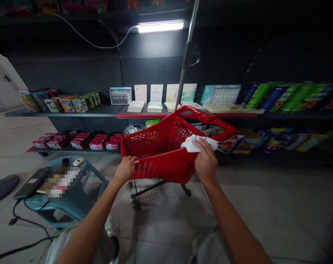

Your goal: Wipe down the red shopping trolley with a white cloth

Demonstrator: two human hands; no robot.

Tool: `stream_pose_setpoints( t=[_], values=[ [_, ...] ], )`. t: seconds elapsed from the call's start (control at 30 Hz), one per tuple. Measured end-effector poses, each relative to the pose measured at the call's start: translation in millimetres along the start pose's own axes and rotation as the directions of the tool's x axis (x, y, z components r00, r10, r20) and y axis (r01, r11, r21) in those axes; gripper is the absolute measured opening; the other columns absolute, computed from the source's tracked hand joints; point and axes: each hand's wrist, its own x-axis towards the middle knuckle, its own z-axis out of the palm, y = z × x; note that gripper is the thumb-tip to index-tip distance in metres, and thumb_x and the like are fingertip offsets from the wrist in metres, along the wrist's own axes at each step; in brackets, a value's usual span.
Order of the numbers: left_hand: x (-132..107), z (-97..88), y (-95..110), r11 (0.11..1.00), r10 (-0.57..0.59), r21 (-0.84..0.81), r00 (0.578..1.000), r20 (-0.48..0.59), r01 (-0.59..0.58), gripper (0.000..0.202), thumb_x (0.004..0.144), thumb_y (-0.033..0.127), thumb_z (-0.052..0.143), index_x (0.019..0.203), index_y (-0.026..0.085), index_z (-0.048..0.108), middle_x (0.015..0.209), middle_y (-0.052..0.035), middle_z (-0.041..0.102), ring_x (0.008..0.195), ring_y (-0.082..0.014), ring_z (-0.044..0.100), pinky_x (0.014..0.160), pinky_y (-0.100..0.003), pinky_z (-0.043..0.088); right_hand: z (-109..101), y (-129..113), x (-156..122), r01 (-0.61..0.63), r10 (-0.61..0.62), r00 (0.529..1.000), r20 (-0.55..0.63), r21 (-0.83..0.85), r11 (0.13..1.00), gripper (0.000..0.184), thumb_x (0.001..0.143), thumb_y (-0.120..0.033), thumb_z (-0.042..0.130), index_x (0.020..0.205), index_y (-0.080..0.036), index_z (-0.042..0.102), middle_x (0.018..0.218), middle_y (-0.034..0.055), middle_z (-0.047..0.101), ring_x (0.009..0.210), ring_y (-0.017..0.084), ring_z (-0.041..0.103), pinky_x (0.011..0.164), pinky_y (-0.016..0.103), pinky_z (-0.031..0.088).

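A red plastic shopping cart (158,168) on a wheeled metal frame stands in front of me, its handle toward the upper right. My left hand (125,168) is closed over the near rim at the cart's left corner. At the right end of that rim, my right hand (206,161) presses a crumpled white cloth (192,144) against the cart just below the handle (210,119). The fingers lie over the cloth, and part of it is hidden under them. The basket's inside looks bare where it shows.
Behind the cart runs a dark shelf (97,113) with booklets (156,93), small boxes (66,104) and green packets (300,96). A metal pole (188,36) rises behind the cart. At left stands a blue-grey stool (73,198) with objects on top; cables (26,224) trail beside it.
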Motion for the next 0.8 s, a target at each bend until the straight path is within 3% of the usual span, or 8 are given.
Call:
stream_pose_setpoints(
  t=[0.13, 0.23, 0.3, 0.37, 0.47, 0.57, 0.7, 0.8],
  values=[
    [4.1, -0.6, -4.6, 0.998, 0.055, 0.018, 0.998, 0.020, -0.055, 0.039, 0.109, 0.032, 0.032, 0.123, 0.021, 0.066, 0.122, -0.0108, 0.068, 0.116, -0.0249, 0.056, 0.110, -0.039, 0.044, 11.4, -17.8, -19.1, -0.077, 0.078, 0.994, 0.074, -0.020, 0.997, 0.067, 0.094, -0.007, 0.028, 0.156, -0.019, 0.050, 0.164, 0.0063, 0.045, 0.155, 0.017, 0.038, 0.126, 0.036, 0.035],
    [5.3, -3.5, -4.1, 0.998, 0.065, 0.011, 0.996, 0.065, -0.066, 0.041, 0.109, 0.033, 0.030, 0.119, 0.020, 0.067, 0.121, -0.0107, 0.069, 0.114, -0.0241, 0.058, 0.109, -0.039, 0.044, 9.2, -23.6, -28.3, -0.164, 0.167, 0.980, 0.109, -0.031, 0.986, 0.071, 0.095, -0.010, 0.030, 0.165, -0.020, 0.035, 0.171, 0.0063, 0.033, 0.154, 0.020, 0.040, 0.119, 0.033, 0.043],
    [4.3, -4.6, -1.2, 0.998, 0.056, 0.013, 0.995, 0.081, -0.058, 0.040, 0.109, 0.036, 0.030, 0.117, 0.020, 0.067, 0.119, -0.0103, 0.071, 0.114, -0.0238, 0.059, 0.109, -0.040, 0.045, 5.2, -22.7, -31.4, -0.248, 0.255, 0.959, 0.120, -0.069, 0.966, 0.073, 0.095, -0.012, 0.033, 0.167, -0.017, 0.028, 0.171, 0.0108, 0.030, 0.149, 0.026, 0.047, 0.113, 0.036, 0.048],
    [2.0, -4.3, 3.0, 0.999, 0.021, 0.025, 0.997, 0.069, -0.023, 0.038, 0.109, 0.039, 0.032, 0.118, 0.022, 0.065, 0.121, -0.0104, 0.071, 0.118, -0.0261, 0.059, 0.110, -0.048, 0.044, 2.4, -18.8, -33.5, -0.331, 0.354, 0.921, 0.162, -0.151, 0.931, 0.074, 0.094, -0.013, 0.035, 0.168, -0.012, 0.025, 0.167, 0.0191, 0.036, 0.138, 0.033, 0.059, 0.107, 0.041, 0.052],
    [-1.3, -2.2, 9.5, 0.999, -0.031, 0.046, 0.998, 0.046, 0.028, 0.037, 0.109, 0.039, 0.033, 0.123, 0.023, 0.062, 0.125, -0.0112, 0.071, 0.123, -0.0301, 0.056, 0.110, -0.058, 0.042, 5.5, -12.0, -37.2, -0.382, 0.467, 0.813, 0.347, -0.287, 0.879, 0.067, 0.094, -0.014, 0.039, 0.160, -0.006, 0.040, 0.144, 0.0271, 0.061, 0.115, 0.037, 0.072, 0.098, 0.044, 0.055],
    [-2.8, -0.7, 14.0, 0.999, -0.008, 0.042, 0.998, 0.063, 0.005, 0.038, 0.109, 0.038, 0.032, 0.122, 0.021, 0.063, 0.123, -0.0118, 0.071, 0.120, -0.0275, 0.058, 0.108, -0.047, 0.045, 18.4, -13.1, -41.5, -0.331, 0.464, 0.707, 0.533, -0.331, 0.884, 0.051, 0.093, -0.015, 0.046, 0.140, -0.004, 0.064, 0.119, 0.0257, 0.075, 0.113, 0.035, 0.073, 0.097, 0.038, 0.055],
    [-4.1, -0.3, 19.4, 0.999, 0.012, 0.035, 0.997, 0.070, -0.014, 0.040, 0.110, 0.036, 0.030, 0.121, 0.018, 0.064, 0.121, -0.0124, 0.071, 0.115, -0.0260, 0.059, 0.105, -0.039, 0.046, 39.3, -36.5, -47.2, -0.304, 0.441, 0.649, 0.620, -0.319, 0.897, 0.038, 0.093, -0.020, 0.050, 0.118, -0.006, 0.075, 0.100, 0.0233, 0.078, 0.104, 0.031, 0.075, 0.085, 0.032, 0.054],
    [-5.4, -0.6, 23.4, 0.999, 0.009, 0.033, 0.998, 0.070, -0.011, 0.039, 0.109, 0.036, 0.031, 0.120, 0.018, 0.064, 0.122, -0.0116, 0.070, 0.115, -0.0257, 0.059, 0.105, -0.038, 0.046, 50.8, -61.9, -53.3, -0.291, 0.331, 0.601, 0.727, -0.187, 0.938, 0.034, 0.093, -0.022, 0.052, 0.113, -0.011, 0.076, 0.095, 0.0191, 0.078, 0.100, 0.029, 0.074, 0.081, 0.030, 0.053]
  ],
)
